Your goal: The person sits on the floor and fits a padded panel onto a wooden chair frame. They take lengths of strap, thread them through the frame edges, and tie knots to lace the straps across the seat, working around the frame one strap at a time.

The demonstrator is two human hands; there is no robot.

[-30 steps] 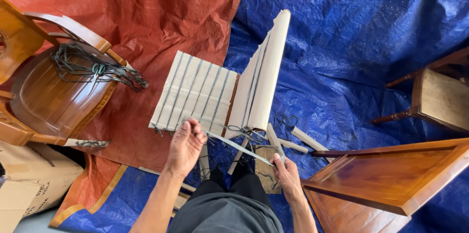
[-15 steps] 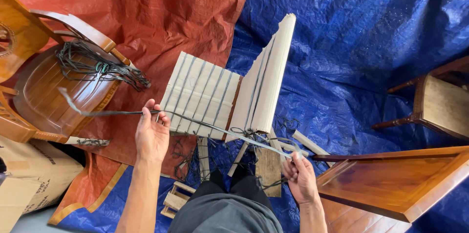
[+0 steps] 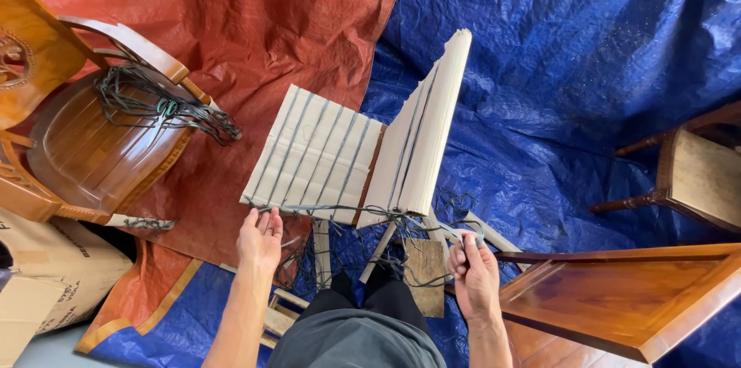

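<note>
A chair wrapped in pale cardboard (image 3: pixel 324 152) stands in front of me, bound with dark green strapping bands. My left hand (image 3: pixel 259 238) is at the front left edge of the wrapped seat, fingers on a dark band (image 3: pixel 332 210) that runs along that edge. My right hand (image 3: pixel 472 274) is closed on the other end of that band, to the right of the chair near its wrapped back (image 3: pixel 432 129). Loose band tangles under the seat between my legs.
A brown wooden chair (image 3: pixel 85 144) at the left carries a heap of cut bands (image 3: pixel 166 106). Cardboard boxes (image 3: pixel 46 275) sit at lower left. A wooden panel (image 3: pixel 617 291) lies at lower right, another chair (image 3: pixel 687 175) at right. Orange and blue tarps cover the floor.
My left hand has come back from the left, where it held a long band stretched out, to the seat's front edge. My right hand has risen slightly.
</note>
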